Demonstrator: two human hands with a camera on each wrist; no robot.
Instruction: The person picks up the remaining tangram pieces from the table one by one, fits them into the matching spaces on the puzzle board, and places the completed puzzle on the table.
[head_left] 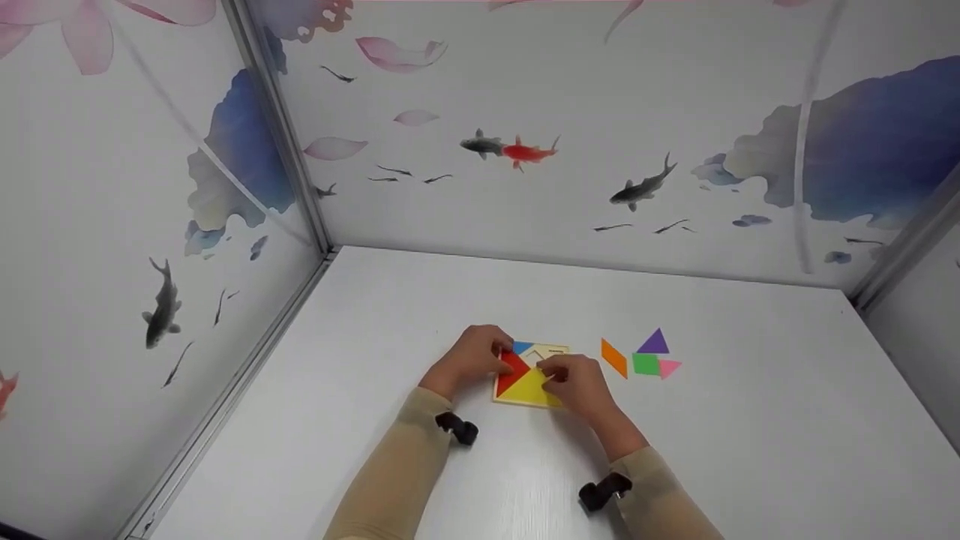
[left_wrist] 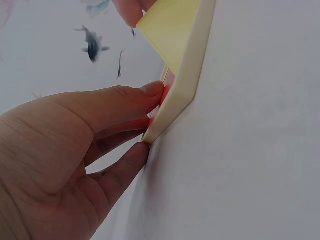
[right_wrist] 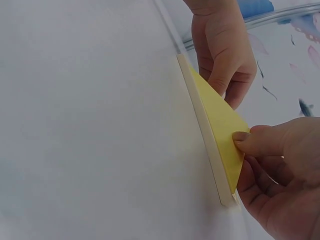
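A square wooden tangram tray [head_left: 553, 350] lies on the white table between the hands. The left hand [head_left: 476, 356] grips its left side, with the thumb on the red triangle [head_left: 512, 373] and other fingers at the tray's edge. In the right hand [head_left: 585, 386] a large yellow triangle [right_wrist: 220, 122] is pinched, thumb on its face and fingers behind. The left wrist view shows this yellow triangle [left_wrist: 172, 30] tilted, partly raised above the tray rim [left_wrist: 192, 65]. A blue piece [head_left: 522, 347] sits in the tray's far left corner. The right hand hides part of the tray's right side.
Right of the tray lie an orange parallelogram [head_left: 614, 358], a purple triangle [head_left: 654, 343], a green square [head_left: 645, 364] and a pink triangle [head_left: 670, 368]. Walls painted with fish and petals enclose the table [head_left: 420, 292] at the back and sides.
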